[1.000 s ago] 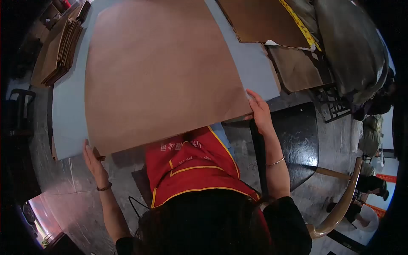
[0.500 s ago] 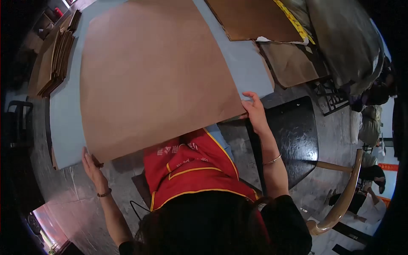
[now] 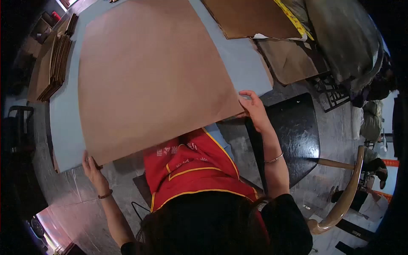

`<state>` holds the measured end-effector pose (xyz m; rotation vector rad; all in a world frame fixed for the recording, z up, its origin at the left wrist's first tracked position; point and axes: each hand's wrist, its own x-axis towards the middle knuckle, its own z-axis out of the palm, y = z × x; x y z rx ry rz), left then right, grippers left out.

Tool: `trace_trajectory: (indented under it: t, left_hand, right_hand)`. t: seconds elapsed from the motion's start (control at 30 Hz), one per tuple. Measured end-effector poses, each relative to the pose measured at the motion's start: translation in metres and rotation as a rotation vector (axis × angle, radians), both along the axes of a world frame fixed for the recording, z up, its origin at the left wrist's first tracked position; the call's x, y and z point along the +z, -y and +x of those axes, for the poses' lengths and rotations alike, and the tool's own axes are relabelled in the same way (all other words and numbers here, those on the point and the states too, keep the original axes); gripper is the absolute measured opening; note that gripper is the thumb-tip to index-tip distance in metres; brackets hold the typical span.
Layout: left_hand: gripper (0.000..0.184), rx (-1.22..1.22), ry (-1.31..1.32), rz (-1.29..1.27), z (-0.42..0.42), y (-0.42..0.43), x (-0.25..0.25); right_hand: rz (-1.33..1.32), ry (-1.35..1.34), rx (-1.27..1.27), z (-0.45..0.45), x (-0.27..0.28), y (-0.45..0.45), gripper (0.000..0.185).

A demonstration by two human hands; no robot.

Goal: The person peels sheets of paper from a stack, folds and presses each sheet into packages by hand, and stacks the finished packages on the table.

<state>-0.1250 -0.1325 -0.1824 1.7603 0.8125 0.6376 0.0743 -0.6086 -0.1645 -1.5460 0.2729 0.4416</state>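
Observation:
A large sheet of brown paper (image 3: pixel 153 72) lies over a pale blue-grey sheet on the table, its near edge reaching out over my red apron (image 3: pixel 191 159). At the sheet's near left corner is my left hand (image 3: pixel 94 174), fingers along the side and thumb at the corner, closed on it. My right hand (image 3: pixel 254 111) pinches the near right corner, its index finger bent above the edge and part of the grip hidden by the paper. The pale blue-grey sheet (image 3: pixel 244 63) shows on both sides of the brown one.
Stacked folded brown card (image 3: pixel 54 68) stands at the left edge. Another brown board (image 3: pixel 255 19) with yellow tape lies at the back right. A black chair (image 3: pixel 293 136) is close by my right arm. Large sacks (image 3: pixel 340 42) and people (image 3: pixel 365 204) are farther right.
The brown sheet and both hands have shifted slightly left in view. My left fingers have drawn in closer to the corner. The right hand keeps its grip on the other corner.

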Motion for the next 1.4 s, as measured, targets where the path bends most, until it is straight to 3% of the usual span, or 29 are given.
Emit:
trace_trajectory:
  t: [0.2,0.7,0.83,1.03,1.1,1.2,1.4]
  left_hand:
    - [0.045,-0.041,-0.008,-0.094,-0.011,-0.027,-0.022]
    - [0.047,0.086,0.005,-0.053,0.005,0.007,0.002]
    - [0.047,-0.023,-0.018,-0.095,-0.015,-0.031,-0.030]
    - [0.046,0.003,-0.004,-0.053,-0.010,-0.023,-0.025]
    - [0.046,0.016,0.008,-0.084,-0.010,-0.022,-0.023]
    - [0.046,0.071,0.039,-0.002,0.000,0.000,-0.012]
    - [0.045,0.015,-0.012,-0.077,-0.011,-0.021,-0.021]
  right_hand:
    - [-0.176,0.185,0.088,-0.002,-0.009,-0.007,0.032]
    - [-0.066,0.127,-0.004,-0.009,-0.020,-0.006,0.042]
    - [-0.073,0.121,-0.038,-0.012,-0.013,-0.015,0.043]
    - [-0.200,0.128,-0.024,-0.010,-0.015,-0.018,0.039]
    - [-0.390,0.335,-0.035,-0.006,-0.029,-0.013,0.037]
    - [-0.385,0.348,-0.079,-0.013,-0.012,-0.026,0.039]
    - [-0.297,0.193,-0.016,-0.017,-0.002,-0.032,0.041]
